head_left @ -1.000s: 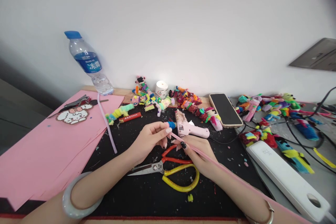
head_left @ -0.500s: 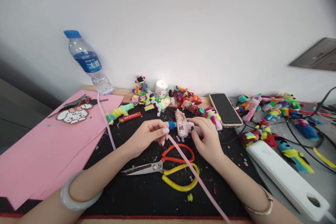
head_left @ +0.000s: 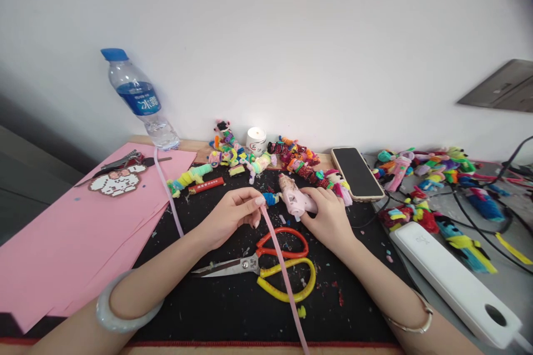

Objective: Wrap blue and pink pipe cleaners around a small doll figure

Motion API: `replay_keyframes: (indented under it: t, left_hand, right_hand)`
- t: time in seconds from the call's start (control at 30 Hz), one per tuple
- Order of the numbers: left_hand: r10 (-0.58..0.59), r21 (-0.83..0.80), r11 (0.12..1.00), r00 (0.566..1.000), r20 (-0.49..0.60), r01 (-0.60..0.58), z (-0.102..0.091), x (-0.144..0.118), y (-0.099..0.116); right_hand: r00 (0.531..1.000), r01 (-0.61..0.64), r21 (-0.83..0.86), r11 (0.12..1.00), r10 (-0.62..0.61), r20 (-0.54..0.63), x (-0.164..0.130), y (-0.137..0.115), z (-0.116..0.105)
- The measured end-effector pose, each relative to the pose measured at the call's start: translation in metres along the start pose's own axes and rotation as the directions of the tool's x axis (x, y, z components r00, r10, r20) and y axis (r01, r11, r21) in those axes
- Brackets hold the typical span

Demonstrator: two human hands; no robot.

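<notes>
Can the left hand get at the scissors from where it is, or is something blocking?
Probably yes. The left hand pinches a pink pipe cleaner that trails across the scissors, lying uncovered just below it; only that strand crosses them.

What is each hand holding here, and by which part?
Left hand pinches the pink pipe cleaner at its upper end; right hand grips the pink glue gun by its handle.

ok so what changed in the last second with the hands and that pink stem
The right hand let go of the long pink fuzzy pipe cleaner, moved up the mat and closed on the pale pink glue gun. The pipe cleaner's free end swung from the right toward the near edge. The left hand stayed put, pinching its top end. The orange and yellow handled scissors did not move.
</notes>
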State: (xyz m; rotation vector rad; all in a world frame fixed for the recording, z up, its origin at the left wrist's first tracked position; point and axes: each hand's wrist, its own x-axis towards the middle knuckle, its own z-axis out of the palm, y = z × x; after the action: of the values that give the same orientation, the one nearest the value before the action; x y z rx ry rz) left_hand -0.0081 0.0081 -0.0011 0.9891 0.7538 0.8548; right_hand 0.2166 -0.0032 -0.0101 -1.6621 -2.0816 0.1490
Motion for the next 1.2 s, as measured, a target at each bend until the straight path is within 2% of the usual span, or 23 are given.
replay_keyframes:
  t: [0.1, 0.2, 0.37, 0.47, 0.57, 0.77, 1.2]
  left_hand:
    - [0.008, 0.013, 1.0, 1.0, -0.028, -0.007, -0.0011, 0.0003, 0.0005]
    - [0.012, 0.029, 1.0, 0.998, -0.055, -0.01, -0.0023, 0.0009, 0.0009]
    - [0.052, 0.04, 0.998, 0.995, -0.084, -0.049, -0.0015, 0.0018, 0.0015]
    - [0.076, 0.076, 0.995, 0.992, -0.1, -0.068, -0.0004, 0.0019, 0.0012]
    - [0.092, 0.133, 0.988, 0.991, -0.1, -0.079, 0.0, 0.0019, 0.0005]
    - [0.092, 0.138, 0.987, 0.991, -0.1, -0.077, 0.0002, 0.0021, 0.0008]
    - [0.092, 0.154, 0.985, 0.994, -0.066, -0.081, -0.0017, 0.002, -0.0005]
  right_hand:
    - [0.998, -0.026, 0.254, 0.967, 0.041, -0.055, 0.0027, 0.0045, 0.0008]
    - [0.996, -0.044, 0.51, 0.859, 0.079, -0.047, 0.003, 0.0059, -0.0007]
    - [0.999, -0.054, 0.696, 0.716, 0.037, 0.039, -0.0005, 0.0067, -0.0018]
    - [0.994, -0.086, 0.739, 0.668, 0.013, 0.104, -0.0024, 0.0078, 0.0001]
    - [0.994, -0.101, 0.757, 0.645, 0.028, 0.109, -0.0033, 0.0075, 0.0016]
    - [0.989, -0.097, 0.737, 0.669, -0.019, 0.147, -0.0033, 0.0035, 0.0003]
    - [0.99, -0.074, 0.726, 0.684, -0.038, 0.137, -0.0025, 0.0001, -0.0018]
